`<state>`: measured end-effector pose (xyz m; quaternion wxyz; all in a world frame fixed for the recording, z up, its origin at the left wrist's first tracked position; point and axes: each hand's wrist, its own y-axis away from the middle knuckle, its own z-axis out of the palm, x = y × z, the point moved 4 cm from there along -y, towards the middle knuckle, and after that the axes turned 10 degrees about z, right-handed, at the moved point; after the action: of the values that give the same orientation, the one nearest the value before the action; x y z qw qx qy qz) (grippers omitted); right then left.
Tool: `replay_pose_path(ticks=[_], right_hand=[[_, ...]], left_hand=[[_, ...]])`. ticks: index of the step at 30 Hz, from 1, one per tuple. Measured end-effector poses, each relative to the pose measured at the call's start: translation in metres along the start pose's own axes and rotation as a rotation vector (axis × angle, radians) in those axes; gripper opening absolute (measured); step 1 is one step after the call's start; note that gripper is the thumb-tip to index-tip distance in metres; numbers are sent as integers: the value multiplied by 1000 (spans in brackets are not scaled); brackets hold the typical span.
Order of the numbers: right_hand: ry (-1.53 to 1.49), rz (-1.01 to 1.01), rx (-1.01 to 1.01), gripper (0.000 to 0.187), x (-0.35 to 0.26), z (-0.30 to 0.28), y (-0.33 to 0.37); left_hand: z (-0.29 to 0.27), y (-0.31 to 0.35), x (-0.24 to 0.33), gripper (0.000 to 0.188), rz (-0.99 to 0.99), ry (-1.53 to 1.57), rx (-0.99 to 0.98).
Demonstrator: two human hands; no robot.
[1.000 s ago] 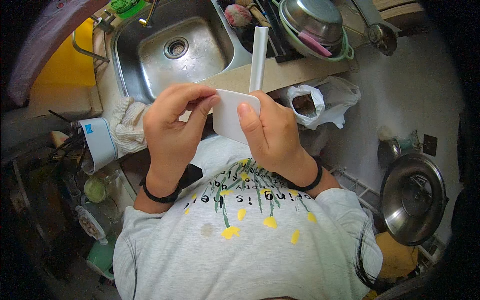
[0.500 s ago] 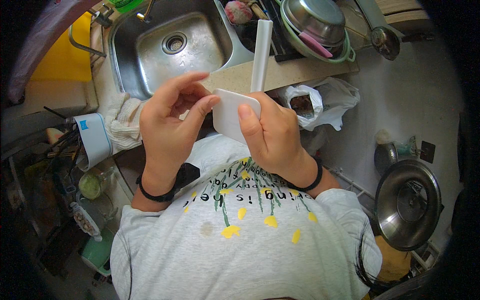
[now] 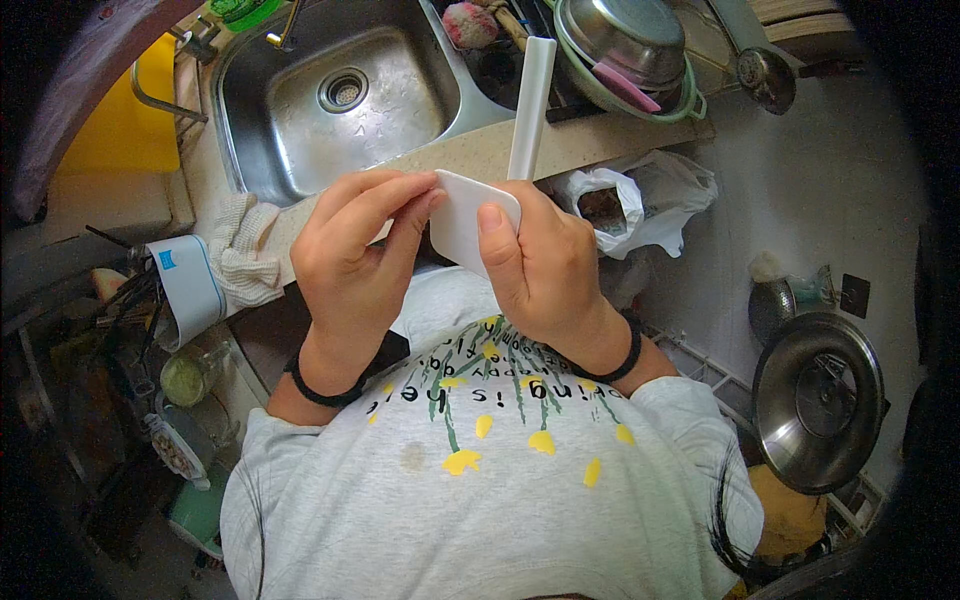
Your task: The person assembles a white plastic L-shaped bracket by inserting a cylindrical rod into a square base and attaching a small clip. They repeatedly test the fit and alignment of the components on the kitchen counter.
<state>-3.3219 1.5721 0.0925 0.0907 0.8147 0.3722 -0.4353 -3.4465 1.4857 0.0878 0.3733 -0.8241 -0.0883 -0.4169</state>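
Note:
Before my chest I hold a white plate with rounded corners [image 3: 462,222]. My right hand [image 3: 545,245] is closed on its right side, the thumb lying flat on its face. A long white grooved strip [image 3: 532,105] rises from behind that hand, over the counter edge; whether it is joined to the plate is hidden. My left hand [image 3: 365,245] pinches at the plate's upper left corner with thumb and forefinger. Anything small between those fingertips is too hidden to make out.
Ahead is a steel sink [image 3: 400,110] in a pale counter [image 3: 440,155]. A green basin [image 3: 690,105] with a steel bowl [image 3: 630,35] stands at its right. Below hangs a white plastic bag [image 3: 680,210]. A cloth [image 3: 245,245] lies left; a wide steel pan [image 3: 865,400] is right.
My left forefinger has come down onto the plate's corner, meeting the thumb there; before, it was lifted away. The right hand keeps its hold, and the view has shifted slightly.

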Motion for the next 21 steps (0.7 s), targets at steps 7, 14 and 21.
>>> replay_pose_path(ticks=[7, 14, 21], right_hand=[[28, -35, -2, 17, 1, 2, -2], [45, -50, -20, 18, 4, 3, -5], [21, -70, -41, 17, 5, 3, -6]], left_hand=[[0, -2, -13, 10, -159, 84, -39], [2, -8, -21, 9, -290, 239, -86], [1, -18, -37, 12, -457, 447, -310]])
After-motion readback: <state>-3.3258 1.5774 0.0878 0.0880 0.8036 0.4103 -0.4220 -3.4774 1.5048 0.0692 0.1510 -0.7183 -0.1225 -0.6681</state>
